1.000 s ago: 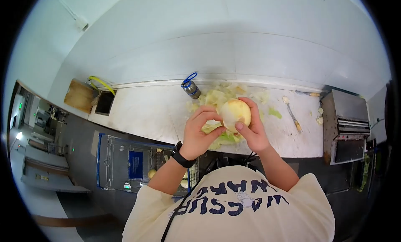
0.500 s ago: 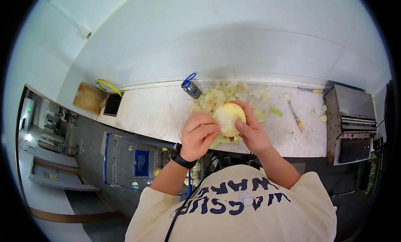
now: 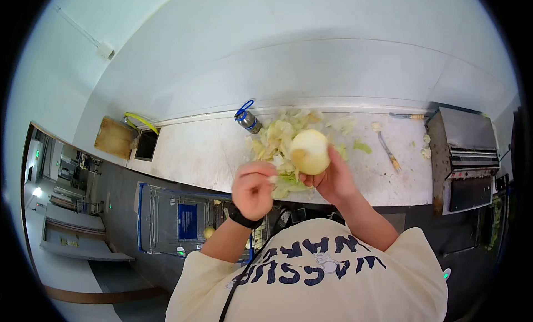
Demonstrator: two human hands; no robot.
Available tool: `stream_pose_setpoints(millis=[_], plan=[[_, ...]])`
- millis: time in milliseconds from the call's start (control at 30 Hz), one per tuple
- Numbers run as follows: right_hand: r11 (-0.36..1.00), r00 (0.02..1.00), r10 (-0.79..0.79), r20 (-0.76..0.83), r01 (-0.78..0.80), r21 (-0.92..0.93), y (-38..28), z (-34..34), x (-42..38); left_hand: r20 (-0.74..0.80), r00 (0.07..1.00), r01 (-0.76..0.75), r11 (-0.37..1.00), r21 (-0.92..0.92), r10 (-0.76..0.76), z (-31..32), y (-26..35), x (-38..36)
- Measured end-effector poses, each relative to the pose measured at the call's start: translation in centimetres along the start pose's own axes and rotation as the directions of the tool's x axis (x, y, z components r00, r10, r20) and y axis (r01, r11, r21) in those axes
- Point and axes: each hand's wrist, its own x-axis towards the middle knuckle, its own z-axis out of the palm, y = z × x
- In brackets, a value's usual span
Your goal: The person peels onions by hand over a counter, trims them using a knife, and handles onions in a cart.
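Observation:
My right hand (image 3: pixel 336 180) grips a large, pale yellow onion (image 3: pixel 316 147) from its right side and below. A brownish patch on the onion faces left. Left of it and apart from it is my left hand (image 3: pixel 254 187), its fingers curled together, a black watch on the wrist. A small whitish piece of peel (image 3: pixel 273 179) shows at its fingertips. Pale, crumpled leaves and peelings (image 3: pixel 276 137) lie heaped on the counter behind and left of the onion. Greener leaves (image 3: pixel 290 185) lie below it, between the hands.
On the white counter (image 3: pixel 194 150) stands a steel bottle with a blue loop (image 3: pixel 247 121). A hooked knife (image 3: pixel 390 153) and another knife (image 3: pixel 408 116) lie right, near a metal appliance (image 3: pixel 465 147). A blue-framed cart (image 3: pixel 161 219) stands below left; a sink basin (image 3: pixel 146 145) is far left.
My left hand has moved left and down, away from the onion. The onion has turned in my right hand, so the brownish patch now faces left. The view has shifted slightly.

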Motion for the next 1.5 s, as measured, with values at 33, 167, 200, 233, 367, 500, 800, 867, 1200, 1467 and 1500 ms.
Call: stream_pose_setpoints(millis=[33, 167, 200, 233, 367, 500, 800, 867, 1200, 1467, 1500], plan=[[0.998, 1.000, 0.001, 0.012, -0.002, 0.060, -0.2, -0.3, 0.0, -0.012, 0.999, 0.053, 0.998, 0.033, -0.052, -0.1, -0.3, 0.2], [0.998, 0.998, -0.063, 0.008, 0.063, 0.013, -0.9, -0.6, 0.0, -0.052, 0.946, 0.325, 0.931, 0.165, -0.321, -0.2, -2.5, 2.3], [0.993, 0.995, -0.095, 0.000, 0.095, -0.071, -1.0, -0.4, 0.0, 0.054, 0.950, 0.279, 0.911, 0.303, -0.309, -0.2, -3.0, 2.8], [0.976, 0.991, -0.131, -0.014, 0.127, -0.179, -1.1, 0.0, -0.1, 0.160, 0.937, 0.215, 0.876, 0.431, -0.309, -0.4, -3.5, 3.2], [0.826, 0.950, -0.312, -0.027, 0.257, -0.502, -0.5, 1.2, -0.1, 0.216, 0.906, 0.209, 0.827, 0.522, -0.365, 0.1, -3.1, 4.0], [0.658, 0.871, -0.489, 0.051, 0.407, -0.634, 1.0, 0.8, 0.2, 0.214, 0.850, 0.455, 0.876, 0.162, -0.481, 0.8, -1.3, 3.5], [0.752, 0.929, -0.353, 0.112, 0.353, -0.556, 0.7, -0.1, 1.0, 0.296, 0.886, 0.337, 0.934, 0.117, -0.357, 1.2, 0.6, 3.5], [0.915, 0.959, -0.278, 0.050, 0.281, -0.290, 0.8, 0.3, 0.8, 0.238, 0.909, 0.340, 0.939, 0.048, -0.342, 1.0, 0.4, 2.8], [0.985, 0.982, -0.120, 0.149, 0.100, 0.138, 0.8, -2.1, 1.1, -0.052, 0.753, 0.658, 0.748, 0.084, -0.656, -2.5, -9.5, 0.0], [0.988, 0.995, -0.100, 0.009, 0.098, 0.115, 0.7, -0.5, 1.2, 0.118, 0.825, 0.437, 0.757, 0.486, -0.552, -2.1, -11.5, 1.4], [0.985, 0.995, -0.097, 0.004, 0.096, 0.140, 0.6, -0.2, 1.2, 0.125, 0.811, 0.424, 0.721, 0.549, -0.572, -1.7, -10.8, 1.8]])
